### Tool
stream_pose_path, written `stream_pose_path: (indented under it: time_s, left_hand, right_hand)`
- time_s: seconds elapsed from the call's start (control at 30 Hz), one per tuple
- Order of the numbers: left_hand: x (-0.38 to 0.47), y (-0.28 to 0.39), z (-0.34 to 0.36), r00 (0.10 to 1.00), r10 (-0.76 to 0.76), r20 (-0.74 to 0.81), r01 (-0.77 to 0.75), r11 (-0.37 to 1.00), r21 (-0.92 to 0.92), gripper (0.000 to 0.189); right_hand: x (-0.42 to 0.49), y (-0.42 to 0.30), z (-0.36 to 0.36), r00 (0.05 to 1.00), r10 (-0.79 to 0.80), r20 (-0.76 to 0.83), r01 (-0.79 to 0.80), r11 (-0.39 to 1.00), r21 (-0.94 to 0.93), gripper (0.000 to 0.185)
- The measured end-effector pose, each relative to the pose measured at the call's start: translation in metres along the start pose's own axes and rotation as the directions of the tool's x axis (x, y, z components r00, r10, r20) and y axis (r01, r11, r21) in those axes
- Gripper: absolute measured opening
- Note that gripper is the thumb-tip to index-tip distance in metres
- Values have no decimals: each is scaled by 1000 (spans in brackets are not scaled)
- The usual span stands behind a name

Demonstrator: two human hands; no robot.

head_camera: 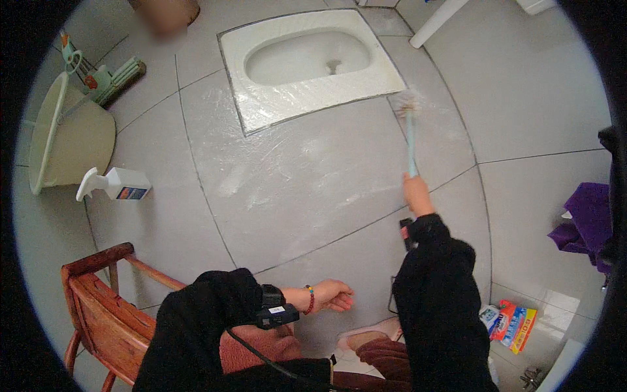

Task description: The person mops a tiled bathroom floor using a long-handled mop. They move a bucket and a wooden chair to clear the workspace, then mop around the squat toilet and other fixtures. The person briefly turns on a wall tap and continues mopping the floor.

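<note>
My right hand (417, 193) grips the pale blue handle of a long scrub brush (411, 142). The blurred brush head touches or hovers just above the wet grey floor tiles (313, 161), beside the near right corner of a white squat toilet pan (308, 63). Whitish, foamy streaks cover the tiles in front of the pan and part of its rim. My left hand (335, 296) hangs in the air over the floor near my knees, fingers loosely bent, with nothing in it. A beaded bracelet circles that wrist.
A white spray bottle (128, 183) stands left, near a cream basin (83, 137) and a green-handled mop (115, 78). By my left arm is a wooden chair (105, 304). Colourful packets (512, 323) are at the lower right; a purple cloth (588, 220) hangs at the right wall.
</note>
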State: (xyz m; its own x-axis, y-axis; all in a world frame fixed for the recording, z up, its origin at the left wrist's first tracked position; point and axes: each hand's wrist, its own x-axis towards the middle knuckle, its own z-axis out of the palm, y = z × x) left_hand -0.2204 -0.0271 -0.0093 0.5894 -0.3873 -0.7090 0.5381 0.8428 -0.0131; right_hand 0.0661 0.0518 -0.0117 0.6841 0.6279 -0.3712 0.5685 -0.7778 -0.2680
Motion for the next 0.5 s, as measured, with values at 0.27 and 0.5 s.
stream_pose_path:
  time_s: [0.27, 0.5]
  left_hand:
    - [3, -6, 4, 999, -50, -2, 50, 999, 1, 19]
    - [4, -3, 0, 1000, 2, 7, -2, 1000, -21, 19]
  right_hand:
    - [-95, -75, 75, 863, -388, 324, 455, 876, -163, 39]
    - [-3, -27, 7, 996, -89, -8, 88, 993, -75, 33]
